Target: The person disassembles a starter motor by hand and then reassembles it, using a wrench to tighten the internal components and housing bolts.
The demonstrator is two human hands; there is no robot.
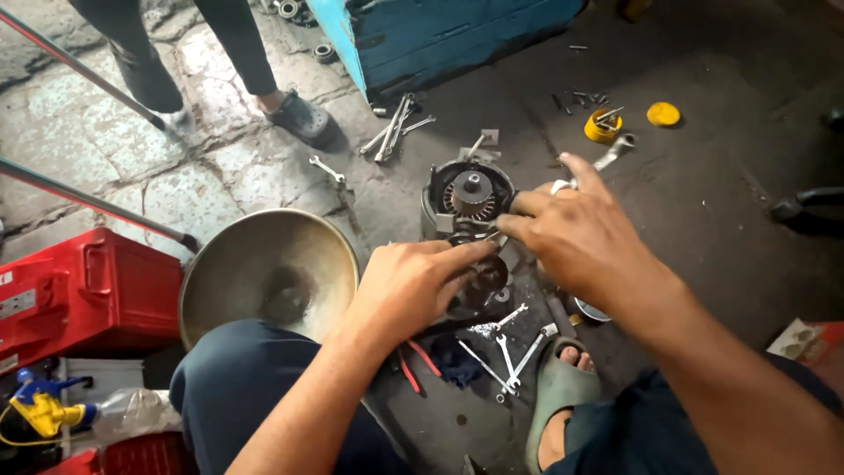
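Both hands at the round dark metal motor housing (pixel 469 198) on the floor: left hand (pixel 413 286) fingers pinched on a small part just below it, right hand (pixel 576 233) likewise. Housing open, innards exposed; steel spanners (pixel 505 352) loose below it, reassembly undone.

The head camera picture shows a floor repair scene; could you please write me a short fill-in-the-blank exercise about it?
1. Both hands, the left hand and right hand, meet at a round ____ assembly on the floor.
2. Left of the left hand sits a large metal ____.
3. The toolbox at far left is coloured ____.
4. Several ____ lie by the sandalled foot.

Missing words: motor; bowl; red; wrenches
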